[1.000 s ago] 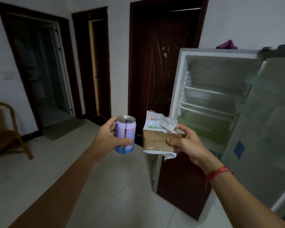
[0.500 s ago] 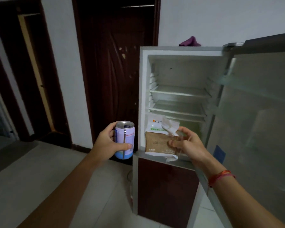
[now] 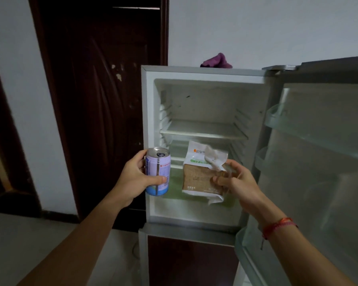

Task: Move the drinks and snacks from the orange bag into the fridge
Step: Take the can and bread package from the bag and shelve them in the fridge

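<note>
Before white fridge, cylindrical can, crinkly packet

Drink cans: one, a lilac-and-blue aluminium can.
Snack packets: one, a white-and-brown plastic bread packet.
Hands: two, left hand and right hand.
Fridges: one white two-compartment fridge, with one upper door and one dark red lower door.
Inner shelves: two plainly seen.
Door racks: three.
One purple cloth.
One red woven wristband.
One dark brown wooden room door in full; a second shows only its edge.
</note>
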### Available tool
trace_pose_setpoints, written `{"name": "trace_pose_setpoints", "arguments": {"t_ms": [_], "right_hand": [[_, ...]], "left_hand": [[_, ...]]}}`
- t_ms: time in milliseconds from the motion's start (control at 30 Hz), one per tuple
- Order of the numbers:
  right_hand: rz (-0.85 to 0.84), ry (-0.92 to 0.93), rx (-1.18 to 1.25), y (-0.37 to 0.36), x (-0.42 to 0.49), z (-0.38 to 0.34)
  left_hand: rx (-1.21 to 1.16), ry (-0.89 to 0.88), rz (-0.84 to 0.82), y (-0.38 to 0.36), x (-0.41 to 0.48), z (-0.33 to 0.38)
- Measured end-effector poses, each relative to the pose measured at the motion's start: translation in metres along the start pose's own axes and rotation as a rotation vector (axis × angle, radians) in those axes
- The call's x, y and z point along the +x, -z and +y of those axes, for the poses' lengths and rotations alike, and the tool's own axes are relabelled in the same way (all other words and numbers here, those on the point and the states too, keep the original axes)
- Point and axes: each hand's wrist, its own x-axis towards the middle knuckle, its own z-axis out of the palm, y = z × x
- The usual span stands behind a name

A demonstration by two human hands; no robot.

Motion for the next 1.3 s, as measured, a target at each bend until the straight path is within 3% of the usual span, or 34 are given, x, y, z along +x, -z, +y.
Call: {"name": "trace_pose_setpoints", "arguments": {"t_ms": [333,867,1300], "right_hand": [[0.114,0.048,-0.058,0.002,0.116,0.013],[0.463,0.127,-0.114,0.033,0.280,-0.001],[0.449,0.072,-0.086,0.059,0.394,0.003]], "left_hand": [[-0.045,-0.015,-0.061,-0.012,0.144,-0.039],[-0.101,-0.021,-0.123,-0.072,0.362,-0.072],[-0.112,0.004,-0.071,-0.112,0.448,-0.089]]}}
